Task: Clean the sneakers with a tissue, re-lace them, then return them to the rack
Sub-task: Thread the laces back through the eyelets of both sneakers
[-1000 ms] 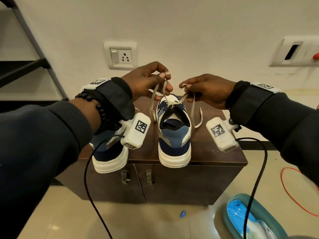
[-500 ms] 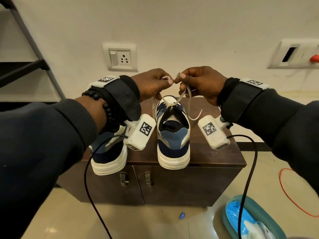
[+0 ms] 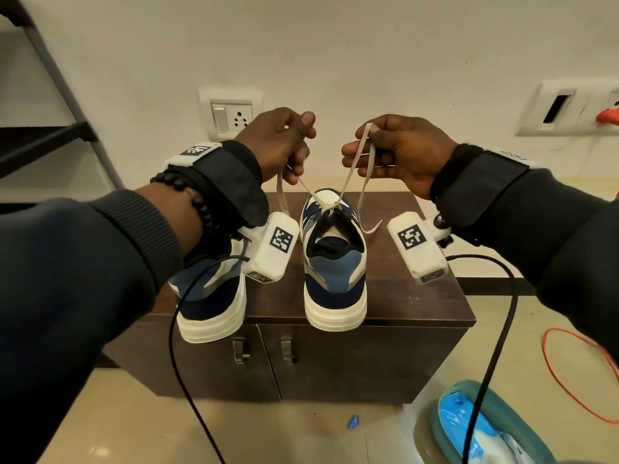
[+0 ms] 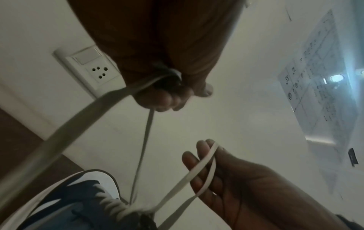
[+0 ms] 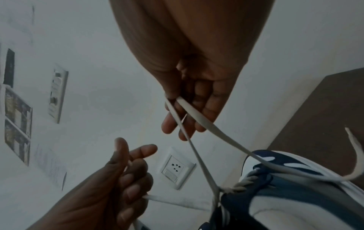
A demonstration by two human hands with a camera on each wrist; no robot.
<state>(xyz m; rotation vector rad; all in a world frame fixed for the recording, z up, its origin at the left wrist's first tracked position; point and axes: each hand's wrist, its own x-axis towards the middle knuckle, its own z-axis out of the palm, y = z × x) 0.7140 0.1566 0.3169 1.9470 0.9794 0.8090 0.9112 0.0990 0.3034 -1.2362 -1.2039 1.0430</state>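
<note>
Two blue-and-white sneakers stand heel-toward-me on a dark brown cabinet (image 3: 418, 296). The right sneaker (image 3: 335, 272) is in the middle; its off-white lace (image 3: 348, 182) rises from a crossing at the tongue to both hands. My left hand (image 3: 284, 145) grips one lace strand in curled fingers, up and left of the shoe. My right hand (image 3: 385, 152) pinches a loop of the other strand (image 5: 197, 115), its free end dangling beside the shoe. The left sneaker (image 3: 214, 296) sits under my left wrist, partly hidden.
A wall socket (image 3: 231, 113) is behind the hands and a switch plate (image 3: 569, 108) at the right. A black metal rack (image 3: 50, 135) stands at the left. On the floor lie an orange cable (image 3: 569, 380) and a teal basin (image 3: 485, 426) holding a blue packet.
My hands, close together above the tongue half a second ago, have drawn apart and upward, pulling the two lace strands taut from the crossing.
</note>
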